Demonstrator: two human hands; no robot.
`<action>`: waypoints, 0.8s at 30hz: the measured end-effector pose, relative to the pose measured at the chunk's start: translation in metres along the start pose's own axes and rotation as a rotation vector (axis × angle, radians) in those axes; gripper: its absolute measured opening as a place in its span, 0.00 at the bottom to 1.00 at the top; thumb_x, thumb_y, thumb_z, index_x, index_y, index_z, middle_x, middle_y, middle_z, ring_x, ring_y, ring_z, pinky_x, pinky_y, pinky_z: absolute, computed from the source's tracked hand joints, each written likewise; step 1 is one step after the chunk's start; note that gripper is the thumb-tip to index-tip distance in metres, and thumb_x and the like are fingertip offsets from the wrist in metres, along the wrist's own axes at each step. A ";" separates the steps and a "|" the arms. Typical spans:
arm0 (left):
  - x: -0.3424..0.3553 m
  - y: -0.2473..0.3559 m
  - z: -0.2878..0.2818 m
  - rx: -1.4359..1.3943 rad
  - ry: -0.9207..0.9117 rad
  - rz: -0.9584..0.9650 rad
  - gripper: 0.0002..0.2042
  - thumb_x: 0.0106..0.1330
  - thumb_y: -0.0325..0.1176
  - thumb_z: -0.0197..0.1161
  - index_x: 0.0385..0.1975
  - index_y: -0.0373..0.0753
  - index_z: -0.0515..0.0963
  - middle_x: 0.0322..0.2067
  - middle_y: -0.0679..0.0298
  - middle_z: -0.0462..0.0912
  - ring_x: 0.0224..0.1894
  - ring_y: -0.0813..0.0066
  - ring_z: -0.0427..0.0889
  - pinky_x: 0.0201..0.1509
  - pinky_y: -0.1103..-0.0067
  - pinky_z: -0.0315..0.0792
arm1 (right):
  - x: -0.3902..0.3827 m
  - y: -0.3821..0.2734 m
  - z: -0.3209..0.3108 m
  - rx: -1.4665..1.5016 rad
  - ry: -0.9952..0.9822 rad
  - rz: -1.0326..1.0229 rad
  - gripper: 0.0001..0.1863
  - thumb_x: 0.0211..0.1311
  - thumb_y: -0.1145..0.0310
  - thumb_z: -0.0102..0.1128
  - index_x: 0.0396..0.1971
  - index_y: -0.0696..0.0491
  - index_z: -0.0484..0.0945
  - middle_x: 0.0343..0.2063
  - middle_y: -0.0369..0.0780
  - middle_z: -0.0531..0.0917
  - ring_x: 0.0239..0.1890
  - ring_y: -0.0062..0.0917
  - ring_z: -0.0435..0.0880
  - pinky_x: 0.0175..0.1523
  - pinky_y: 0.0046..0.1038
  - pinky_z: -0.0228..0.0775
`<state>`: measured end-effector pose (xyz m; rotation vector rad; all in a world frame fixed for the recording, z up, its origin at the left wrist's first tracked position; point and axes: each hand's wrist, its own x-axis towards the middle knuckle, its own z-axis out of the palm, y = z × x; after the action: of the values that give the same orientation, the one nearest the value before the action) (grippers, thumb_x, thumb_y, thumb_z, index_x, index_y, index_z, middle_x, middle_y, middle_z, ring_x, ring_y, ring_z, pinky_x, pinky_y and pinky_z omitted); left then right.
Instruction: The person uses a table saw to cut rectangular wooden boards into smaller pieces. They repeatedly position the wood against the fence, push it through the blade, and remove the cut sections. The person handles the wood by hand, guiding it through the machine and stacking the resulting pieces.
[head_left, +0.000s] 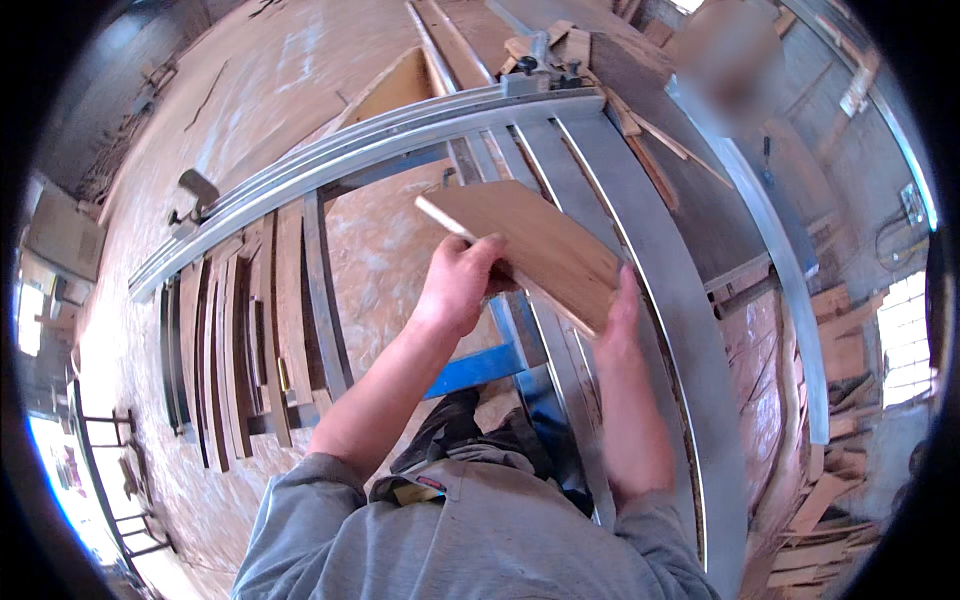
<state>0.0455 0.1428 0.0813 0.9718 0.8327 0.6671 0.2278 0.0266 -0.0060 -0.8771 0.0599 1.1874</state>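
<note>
A brown wooden board (pixel 530 245) with a pale edge is tilted above the metal sliding table (pixel 664 330) of a saw. My left hand (pixel 462 282) grips the board's near edge, thumb on top and fingers partly hidden underneath. My right hand (pixel 618 310) holds its right end, with some fingers out of sight behind it. An aluminium fence (pixel 360 153) with black knobs runs crosswise beyond the board. Long narrow wooden strips (pixel 234 350) lie side by side on the frame to the left.
Offcuts (pixel 570 50) are piled by the fence's far end. A long metal rail (pixel 800 340) stands to the right, with more wood scraps (pixel 815 510) beyond. A blue steel frame (pixel 470 368) is below the board. A black metal rack (pixel 115 470) is at far left.
</note>
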 end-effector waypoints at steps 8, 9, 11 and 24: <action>0.019 -0.094 0.000 -0.353 -0.078 -0.239 0.11 0.64 0.29 0.53 0.45 0.34 0.73 0.36 0.58 0.80 0.33 0.63 0.82 0.35 0.73 0.81 | -0.041 0.081 -0.020 -0.234 -0.244 -0.331 0.21 0.70 0.56 0.50 0.54 0.54 0.71 0.50 0.41 0.78 0.55 0.27 0.75 0.54 0.33 0.72; 0.020 -0.111 0.006 -0.408 -0.125 -0.299 0.12 0.64 0.28 0.54 0.46 0.35 0.73 0.38 0.57 0.81 0.35 0.63 0.83 0.36 0.73 0.81 | -0.034 0.084 -0.033 -0.256 -0.143 -0.254 0.19 0.70 0.55 0.50 0.51 0.54 0.72 0.45 0.40 0.79 0.50 0.25 0.77 0.49 0.31 0.73; 0.019 -0.138 0.024 -0.580 -0.181 -0.314 0.14 0.63 0.28 0.58 0.49 0.37 0.72 0.41 0.60 0.81 0.41 0.63 0.83 0.43 0.69 0.80 | -0.017 0.087 -0.052 -0.305 0.120 -0.100 0.19 0.67 0.52 0.53 0.44 0.53 0.75 0.34 0.36 0.81 0.35 0.21 0.77 0.36 0.26 0.69; 0.196 -0.029 -0.122 0.572 -0.279 0.290 0.13 0.71 0.33 0.56 0.51 0.35 0.76 0.40 0.62 0.82 0.41 0.71 0.80 0.47 0.74 0.74 | -0.008 0.038 -0.102 0.276 0.301 -0.400 0.27 0.67 0.58 0.54 0.63 0.48 0.61 0.58 0.38 0.72 0.60 0.29 0.72 0.59 0.36 0.68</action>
<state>0.0486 0.3397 -0.0419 1.6860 0.6475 0.5260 0.2332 -0.0390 -0.0930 -0.7715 0.2738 0.6499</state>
